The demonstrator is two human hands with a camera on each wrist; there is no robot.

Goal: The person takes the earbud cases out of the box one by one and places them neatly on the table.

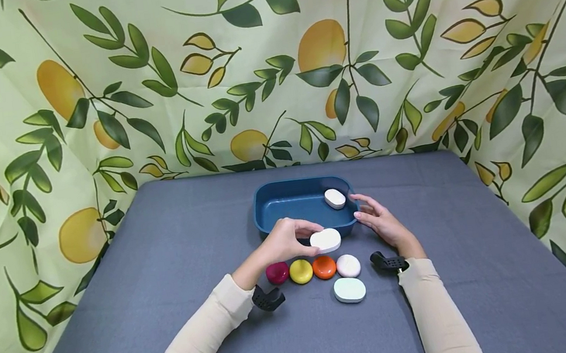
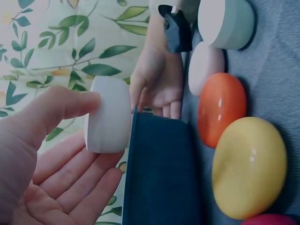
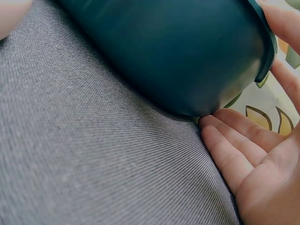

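Observation:
My left hand pinches a white oval soap bar between thumb and fingers, just above the near rim of a blue tub. The left wrist view shows the thumb on one face of this bar, the fingers behind it. My right hand touches the tub's right end; in the right wrist view its fairly straight fingers lie against the lower wall and rim. Inside the tub, at the right, lies another white soap bar.
In front of the tub runs a row of glossy rounded pieces: dark red, yellow, orange and pale pink. Nearer me lies a pale mint oval bar. A grey cloth covers the table; a leaf-patterned curtain stands behind.

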